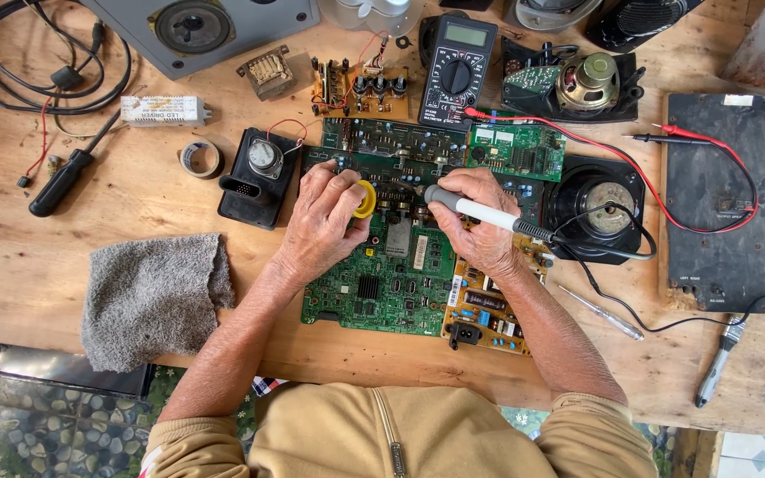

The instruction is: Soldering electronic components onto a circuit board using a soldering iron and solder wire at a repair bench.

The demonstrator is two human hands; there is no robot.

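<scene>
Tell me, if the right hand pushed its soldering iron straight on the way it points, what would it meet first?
Probably the left hand with its yellow spool: the right hand aims the iron leftward over the board. Height is unclear; it may touch the board first.

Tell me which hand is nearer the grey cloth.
Left. The left hand rests on the green circuit board, holding a yellow spool, just right of the grey cloth. The right hand, gripping a soldering iron, is farther right.
</scene>
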